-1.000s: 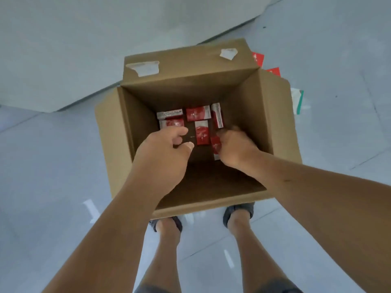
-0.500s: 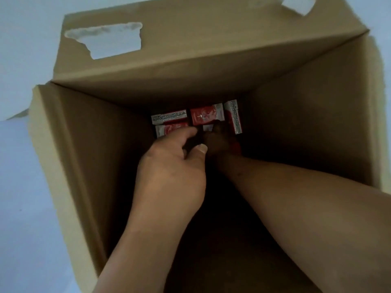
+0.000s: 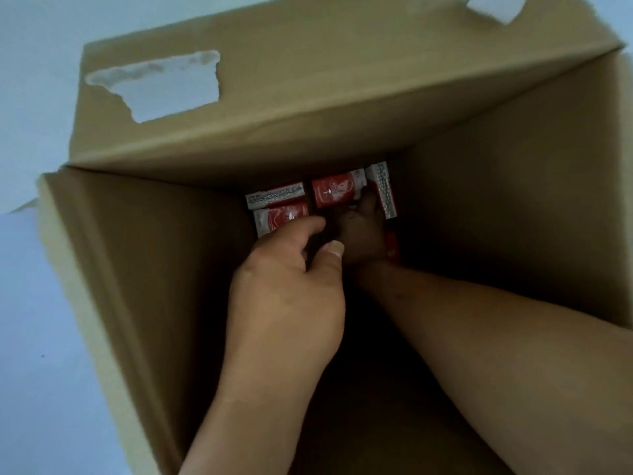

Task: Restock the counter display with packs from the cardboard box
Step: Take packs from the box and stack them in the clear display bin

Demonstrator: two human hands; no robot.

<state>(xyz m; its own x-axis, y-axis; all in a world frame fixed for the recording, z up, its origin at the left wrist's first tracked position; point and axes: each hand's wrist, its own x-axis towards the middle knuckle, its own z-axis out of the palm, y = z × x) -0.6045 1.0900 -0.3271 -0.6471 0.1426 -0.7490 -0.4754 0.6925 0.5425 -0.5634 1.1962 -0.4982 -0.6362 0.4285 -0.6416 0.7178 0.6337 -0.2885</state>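
The open cardboard box (image 3: 513, 207) fills the view, and I look straight down into it. Several red and white packs lie on its dark bottom: one red face (image 3: 334, 193), one white edge (image 3: 275, 196), one red pack (image 3: 284, 215) beneath it, and one standing on edge (image 3: 386, 188) at the right. My left hand (image 3: 291, 289) hovers above them, fingers loosely curled, its forefinger just over the lower left pack, holding nothing. My right hand (image 3: 363, 234) reaches deeper, in shadow, its fingers among the packs. A red sliver (image 3: 391, 245) shows beside it. Its grip is hidden.
The far flap (image 3: 308, 97) of the box stands up, with a torn white patch (image 3: 164, 87) on it. Pale floor (image 3: 30, 320) shows to the left of the box. The near part of the box bottom is dark.
My head has dropped close over the box, which now fills the view. Both hands have gone deeper inside, the right one down to the packs.
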